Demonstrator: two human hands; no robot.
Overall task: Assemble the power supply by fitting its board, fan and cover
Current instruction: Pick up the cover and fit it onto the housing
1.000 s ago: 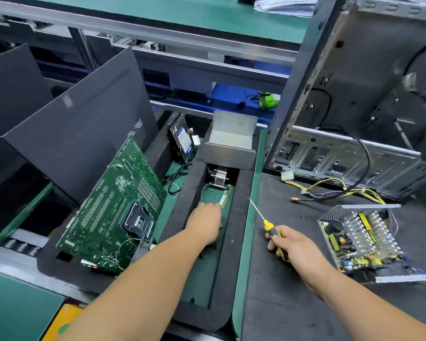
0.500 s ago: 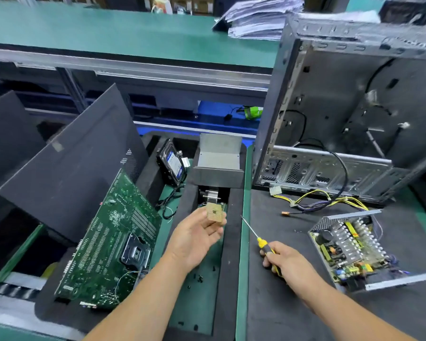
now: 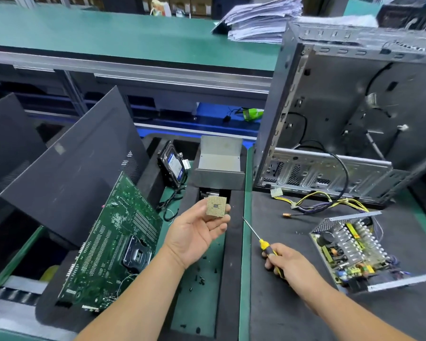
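Observation:
The open power supply [image 3: 352,252] lies on the dark mat at the right, its board, coils and heat sinks exposed inside a metal shell. My right hand [image 3: 284,263] grips a yellow-handled screwdriver [image 3: 257,236], shaft pointing up-left, left of the supply. My left hand [image 3: 194,232] is raised, palm up, over the foam tray and holds a small square processor chip [image 3: 216,206] by its lower edge, contact side facing me. A folded metal cover [image 3: 219,162] stands at the tray's far end.
A green motherboard [image 3: 113,244] leans in the left tray against a dark side panel [image 3: 69,166]. A hard drive [image 3: 172,166] stands behind it. An open computer case [image 3: 354,114] rises at the right with yellow cables [image 3: 315,200] trailing out. Loose screws [image 3: 199,279] lie in the tray.
My left hand reached down into the foam tray, then came up holding the processor chip and lifted it a little higher. The view tilted upward. My right hand kept the screwdriver still.

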